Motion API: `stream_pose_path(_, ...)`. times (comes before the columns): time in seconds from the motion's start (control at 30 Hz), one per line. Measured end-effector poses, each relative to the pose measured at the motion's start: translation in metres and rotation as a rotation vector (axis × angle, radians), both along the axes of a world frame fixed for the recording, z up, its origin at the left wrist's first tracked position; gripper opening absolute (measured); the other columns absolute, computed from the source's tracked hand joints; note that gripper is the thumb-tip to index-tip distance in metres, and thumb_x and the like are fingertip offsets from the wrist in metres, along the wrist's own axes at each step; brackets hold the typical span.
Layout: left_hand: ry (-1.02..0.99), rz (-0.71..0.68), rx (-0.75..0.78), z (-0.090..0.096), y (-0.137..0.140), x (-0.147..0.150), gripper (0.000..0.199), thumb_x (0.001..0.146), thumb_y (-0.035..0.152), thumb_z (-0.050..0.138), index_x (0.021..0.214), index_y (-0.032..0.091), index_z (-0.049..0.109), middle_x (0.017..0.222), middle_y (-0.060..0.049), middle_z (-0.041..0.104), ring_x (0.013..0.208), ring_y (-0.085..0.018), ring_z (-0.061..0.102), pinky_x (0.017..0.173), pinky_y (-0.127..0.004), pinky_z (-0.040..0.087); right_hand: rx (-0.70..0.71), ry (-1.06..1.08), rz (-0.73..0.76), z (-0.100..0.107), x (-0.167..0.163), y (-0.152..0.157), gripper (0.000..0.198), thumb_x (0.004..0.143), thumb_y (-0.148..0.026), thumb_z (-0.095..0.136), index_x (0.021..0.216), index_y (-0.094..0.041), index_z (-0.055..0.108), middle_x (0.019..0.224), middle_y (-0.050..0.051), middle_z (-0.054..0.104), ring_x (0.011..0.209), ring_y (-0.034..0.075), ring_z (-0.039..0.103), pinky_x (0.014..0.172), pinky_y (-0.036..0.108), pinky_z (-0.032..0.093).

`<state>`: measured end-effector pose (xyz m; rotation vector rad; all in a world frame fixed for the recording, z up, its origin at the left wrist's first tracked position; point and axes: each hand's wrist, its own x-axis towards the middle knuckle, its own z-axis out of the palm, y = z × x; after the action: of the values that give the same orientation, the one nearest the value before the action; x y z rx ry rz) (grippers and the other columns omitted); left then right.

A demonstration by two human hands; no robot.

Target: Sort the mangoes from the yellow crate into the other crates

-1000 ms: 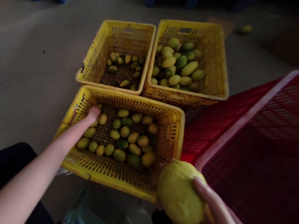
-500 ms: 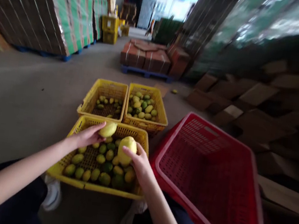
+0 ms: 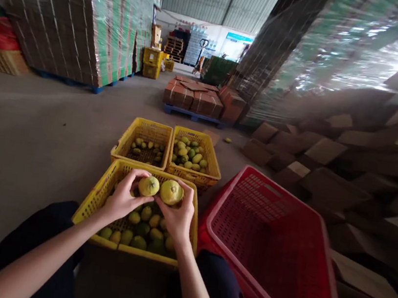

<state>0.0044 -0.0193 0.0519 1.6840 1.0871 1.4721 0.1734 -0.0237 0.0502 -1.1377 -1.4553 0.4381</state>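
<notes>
My left hand (image 3: 126,199) is closed around a yellow-green lemon (image 3: 148,186), its end turned up toward me. Beside it, my right hand (image 3: 179,215) grips a larger, paler lemon (image 3: 171,192), also end-up. The two fruits are held side by side, close together, above the near yellow crate (image 3: 147,255). Inside that crate lie several green and yellow lemons (image 3: 146,213), partly hidden by my hands and forearms.
Behind stand a yellow crate (image 3: 114,153) with a few lemons and another yellow crate (image 3: 213,175) holding more. A large red crate (image 3: 213,205) is at my right. Flattened cardboard (image 3: 326,152) is heaped farther right. Bundled cardboard (image 3: 207,105) lies on a blue pallet (image 3: 192,116) ahead.
Both hands have come together, bringing the two lemons side by side, and the fruits' ends now face me. The camera view has tilted up a little.
</notes>
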Motion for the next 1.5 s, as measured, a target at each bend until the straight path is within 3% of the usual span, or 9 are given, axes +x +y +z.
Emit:
stream_pose_path(0.17, 0.16, 0.013, 0.223, 0.0, 0.004, -0.002, 0.041, 0.077, 0.023, 0.075, 0.111, 0.024, 0.052, 0.114, -0.007, 0.059, 0.109, -0.022, 0.059, 0.09, -0.036, 0.052, 0.285, -0.189, -0.056, 0.001, 0.007, 0.009, 0.049, 0.073, -0.03, 0.078, 0.115, -0.024, 0.053, 0.113, 0.009, 0.059, 0.104, 0.025, 0.06, 0.09, 0.044, 0.051)
stream_pose_path(0.47, 0.343, 0.049, 0.392, 0.015, -0.002, -0.004, 0.039, 0.08, 0.011, 0.07, 0.114, 0.024, 0.055, 0.114, -0.006, 0.059, 0.108, -0.02, 0.059, 0.095, -0.037, 0.05, 0.367, -0.278, -0.072, -0.004, 0.009, 0.006, 0.052, 0.078, -0.025, 0.073, 0.124, -0.028, 0.05, 0.117, 0.01, 0.057, 0.106, 0.026, 0.061, 0.088, 0.045, 0.055)
stream_pose_path(0.63, 0.403, 0.14, 0.492, 0.013, -0.005, -0.004, 0.041, 0.08, 0.006, 0.068, 0.114, 0.024, 0.057, 0.113, -0.006, 0.05, 0.107, -0.019, 0.057, 0.092, -0.036, 0.053, 0.385, -0.342, -0.104, -0.005, 0.012, 0.005, 0.053, 0.078, -0.022, 0.071, 0.125, -0.03, 0.048, 0.119, 0.01, 0.054, 0.107, 0.027, 0.06, 0.088, 0.047, 0.055)
stream_pose_path(0.87, 0.437, 0.127, 0.507, 0.007, -0.006, -0.006, 0.044, 0.081, 0.005, 0.064, 0.119, 0.027, 0.056, 0.109, -0.005, 0.049, 0.104, -0.019, 0.057, 0.09, -0.036, 0.055, 0.452, -0.399, -0.098, -0.008, 0.014, 0.004, 0.057, 0.08, -0.016, 0.067, 0.131, -0.033, 0.046, 0.122, 0.01, 0.05, 0.112, 0.027, 0.057, 0.088, 0.046, 0.056)
stream_pose_path(1.1, 0.309, 0.117, 0.251, 0.002, -0.009, -0.003, 0.039, 0.077, 0.015, 0.074, 0.113, 0.027, 0.062, 0.105, -0.005, 0.053, 0.103, -0.021, 0.057, 0.094, -0.039, 0.05, 0.466, -0.442, -0.077, -0.014, 0.016, 0.009, 0.063, 0.078, -0.005, 0.059, 0.133, -0.033, 0.047, 0.121, 0.01, 0.049, 0.116, 0.028, 0.054, 0.094, 0.048, 0.053)
stream_pose_path(1.23, -0.068, -0.057, -0.118, 0.002, -0.006, 0.001, 0.043, 0.07, 0.017, 0.078, 0.11, 0.026, 0.064, 0.114, -0.006, 0.056, 0.111, -0.023, 0.056, 0.094, -0.037, 0.05, 0.391, -0.342, -0.047, -0.01, 0.014, 0.008, 0.055, 0.076, -0.01, 0.064, 0.125, -0.031, 0.052, 0.117, 0.008, 0.054, 0.114, 0.026, 0.056, 0.096, 0.048, 0.051)
stream_pose_path(1.37, -0.697, -0.24, -0.61, 0.009, -0.004, 0.006, 0.039, 0.072, 0.02, 0.071, 0.109, 0.022, 0.06, 0.111, -0.005, 0.064, 0.102, -0.021, 0.062, 0.09, -0.036, 0.053, 0.007, 0.132, 0.047, -0.001, 0.008, 0.005, 0.066, 0.059, -0.026, 0.082, 0.117, -0.026, 0.05, 0.109, 0.005, 0.062, 0.101, 0.024, 0.063, 0.085, 0.041, 0.055)
stream_pose_path(1.43, -0.94, -0.267, -0.754, 0.015, -0.003, 0.009, 0.028, 0.077, 0.02, 0.062, 0.105, 0.019, 0.061, 0.104, -0.006, 0.067, 0.092, -0.019, 0.065, 0.083, -0.035, 0.056, -0.235, 0.383, 0.144, 0.004, 0.006, 0.005, 0.057, 0.057, -0.03, 0.083, 0.105, -0.024, 0.054, 0.097, 0.002, 0.066, 0.087, 0.02, 0.065, 0.074, 0.034, 0.056)
stream_pose_path(1.5, -1.071, -0.21, -0.814, 0.019, -0.002, 0.011, 0.018, 0.081, 0.02, 0.057, 0.098, 0.016, 0.062, 0.092, -0.006, 0.069, 0.079, -0.016, 0.066, 0.071, -0.03, 0.058, -0.435, 0.584, 0.238, 0.007, 0.004, 0.007, 0.043, 0.059, -0.033, 0.08, 0.094, -0.022, 0.059, 0.084, -0.001, 0.067, 0.075, 0.017, 0.064, 0.064, 0.029, 0.054)
